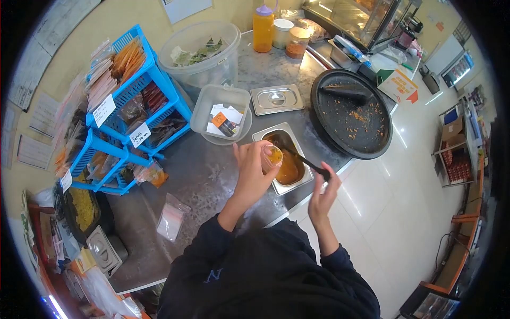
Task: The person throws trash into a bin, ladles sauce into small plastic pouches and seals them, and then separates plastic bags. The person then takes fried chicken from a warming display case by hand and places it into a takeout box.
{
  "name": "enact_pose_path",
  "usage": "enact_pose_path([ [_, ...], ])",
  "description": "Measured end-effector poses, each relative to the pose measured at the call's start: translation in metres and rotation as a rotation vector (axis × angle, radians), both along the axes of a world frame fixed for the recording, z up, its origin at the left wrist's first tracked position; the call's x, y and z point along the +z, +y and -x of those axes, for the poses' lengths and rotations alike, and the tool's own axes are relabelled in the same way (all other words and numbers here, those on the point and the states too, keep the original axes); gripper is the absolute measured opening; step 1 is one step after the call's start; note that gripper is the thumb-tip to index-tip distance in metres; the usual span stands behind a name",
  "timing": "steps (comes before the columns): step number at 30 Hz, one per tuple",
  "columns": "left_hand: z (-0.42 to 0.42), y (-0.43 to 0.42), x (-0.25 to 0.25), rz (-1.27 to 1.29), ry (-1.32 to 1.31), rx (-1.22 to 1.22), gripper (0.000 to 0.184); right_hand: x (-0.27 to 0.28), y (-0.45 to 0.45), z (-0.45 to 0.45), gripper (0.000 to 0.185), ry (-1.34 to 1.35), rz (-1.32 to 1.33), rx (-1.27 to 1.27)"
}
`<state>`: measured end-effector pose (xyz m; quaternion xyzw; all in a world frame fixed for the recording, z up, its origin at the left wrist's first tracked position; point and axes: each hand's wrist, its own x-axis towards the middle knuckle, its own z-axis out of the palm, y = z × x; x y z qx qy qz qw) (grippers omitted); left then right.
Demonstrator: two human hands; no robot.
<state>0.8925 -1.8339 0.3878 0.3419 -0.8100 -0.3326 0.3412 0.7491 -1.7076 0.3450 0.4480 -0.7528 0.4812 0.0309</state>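
My left hand [251,173] is wrapped round a small clear plastic cup [273,155] with some yellow-orange sauce in it. The cup is tilted over the near-left side of a rectangular steel pan [306,182] of brown-orange sauce [291,171]. In my right hand [323,198] is the end of a black-handled ladle [308,162], its fingers closed on the handle. The ladle's head end reaches into the pan, close to the cup, and is partly hidden. Behind the pan lies its steel lid [277,99].
A large stone mortar [317,122] with a pestle [345,92] stands right of the pan. A clear tub with cards [223,121], a big bucket [175,64] and blue baskets [146,82] of packets are to the left. A plastic packet [172,218] lies on the counter [143,228].
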Motion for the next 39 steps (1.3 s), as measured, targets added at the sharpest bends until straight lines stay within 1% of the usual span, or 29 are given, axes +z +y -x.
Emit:
enact_pose_path([
  [3, 0.000, 0.007, 0.015, -0.050, 0.060, -0.035, 0.046, 0.023, -0.012, -0.025, 0.063, -0.138, 0.194, 0.151],
  [6, 0.003, 0.015, 0.030, -0.135, 0.114, -0.073, 0.047, 0.016, -0.017, -0.040, 0.083, 0.004, 0.274, 0.258],
  [7, 0.005, 0.018, 0.032, -0.151, 0.149, -0.072, 0.047, 0.035, -0.024, -0.048, 0.075, 0.040, 0.296, 0.246],
  [10, 0.005, 0.029, 0.040, -0.169, 0.216, -0.058, 0.048, 0.025, -0.038, -0.053, 0.061, -0.172, 0.389, 0.170],
  [11, 0.001, 0.032, 0.043, -0.153, 0.214, -0.047, 0.049, 0.028, -0.038, -0.051, 0.045, -0.282, 0.465, 0.217],
  [12, -0.003, 0.034, 0.045, -0.136, 0.211, -0.035, 0.049, 0.036, -0.038, -0.050, 0.042, -0.332, 0.463, 0.213],
  [14, -0.015, 0.033, 0.044, -0.256, 0.332, -0.095, 0.047, 0.050, -0.036, -0.050, 0.036, -0.433, 0.455, 0.200],
  [15, -0.020, 0.034, 0.043, -0.320, 0.392, -0.128, 0.046, 0.055, -0.036, -0.053, 0.027, -0.525, 0.471, 0.198],
  [18, -0.028, 0.041, 0.042, -0.130, 0.379, 0.037, 0.042, 0.063, -0.036, -0.061, 0.022, -0.618, 0.516, 0.193],
  [21, -0.029, 0.050, 0.034, -0.123, 0.530, 0.116, 0.033, 0.059, -0.034, -0.066, 0.017, -0.427, 0.477, 0.221],
  [24, -0.035, 0.054, 0.034, 0.204, 0.505, 0.218, 0.025, 0.069, -0.033, -0.071, 0.015, -0.433, 0.547, 0.315],
  [27, -0.046, 0.052, 0.040, 0.540, 0.456, 0.254, 0.022, 0.073, -0.029, -0.075, 0.014, -0.409, 0.494, 0.382],
  [30, -0.055, 0.053, 0.042, 0.534, 0.462, 0.296, 0.019, 0.081, -0.028, -0.077, 0.014, -0.454, 0.485, 0.430],
  [31, -0.065, 0.052, 0.046, 0.401, 0.428, 0.193, 0.016, 0.081, -0.028, -0.076, 0.013, -0.493, 0.487, 0.447],
  [33, -0.085, 0.049, 0.058, 0.127, 0.377, -0.010, 0.012, 0.083, -0.027, -0.070, 0.012, -0.523, 0.459, 0.626],
  [34, -0.097, 0.047, 0.060, 0.059, 0.321, -0.104, 0.010, 0.086, -0.026, -0.064, 0.012, -0.534, 0.443, 0.708],
  [35, -0.113, 0.045, 0.062, -0.013, 0.268, -0.202, 0.009, 0.096, -0.025, -0.058, 0.011, -0.521, 0.271, 0.846],
  [36, -0.128, 0.043, 0.063, -0.088, 0.215, -0.306, 0.008, 0.105, -0.025, -0.051, 0.010, -0.366, 0.137, 0.990],
  [37, -0.141, 0.039, 0.063, -0.067, 0.152, -0.393, 0.008, 0.116, -0.030, -0.045, 0.010, -0.204, 0.005, 1.122],
  [38, -0.154, 0.037, 0.065, -0.023, 0.068, -0.428, 0.008, 0.124, -0.036, -0.044, 0.010, -0.034, -0.126, 1.242],
  [39, -0.166, 0.036, 0.069, 0.020, -0.015, -0.465, 0.009, 0.129, -0.042, -0.047, 0.009, 0.070, -0.210, 1.354],
])
